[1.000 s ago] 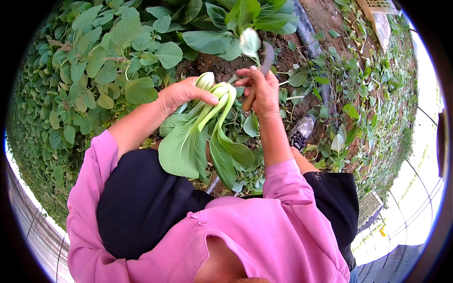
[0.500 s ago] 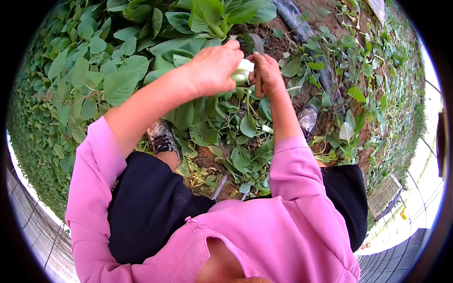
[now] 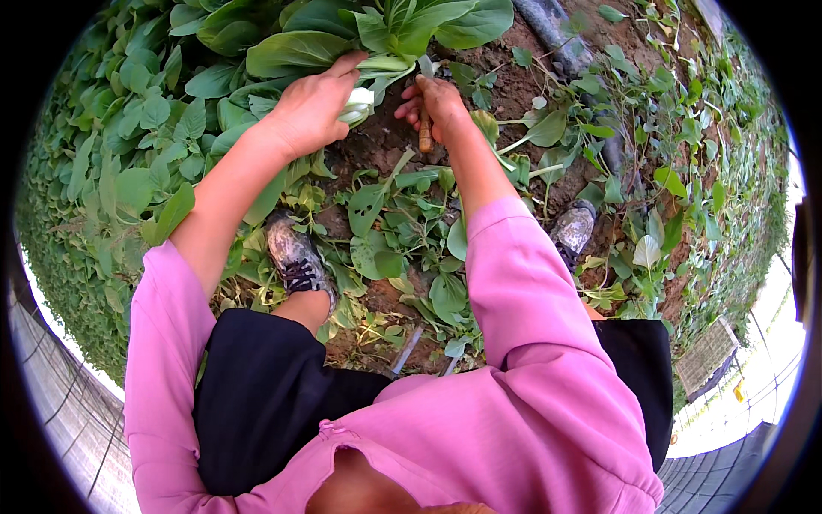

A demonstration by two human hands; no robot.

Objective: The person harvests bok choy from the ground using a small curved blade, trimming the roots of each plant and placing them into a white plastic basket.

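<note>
My left hand (image 3: 310,107) is closed around a cut bok choy (image 3: 357,104), its pale, trimmed stem end pointing right and its leaves partly hidden under my hand and forearm. The fingertips also reach the lower stalks of a standing bok choy plant (image 3: 398,30); whether they grip those stalks I cannot tell. In my right hand (image 3: 438,104) is a sickle, held by its brown wooden handle (image 3: 425,135). Its grey blade (image 3: 425,65) is at the base of the standing plant, close to the soil, and its tip is hard to make out.
Dense leafy greens (image 3: 103,171) fill the left side. Loose leaves (image 3: 372,253) and weeds cover the soil between my shoes (image 3: 295,253). A dark pipe (image 3: 556,34) runs along the ground at far right. A pale crate-like object (image 3: 706,355) lies at the right.
My left hand has carried the cut bok choy left and away from the sickle. My right hand has moved left and farther out, bringing the blade to the standing plant's base.
</note>
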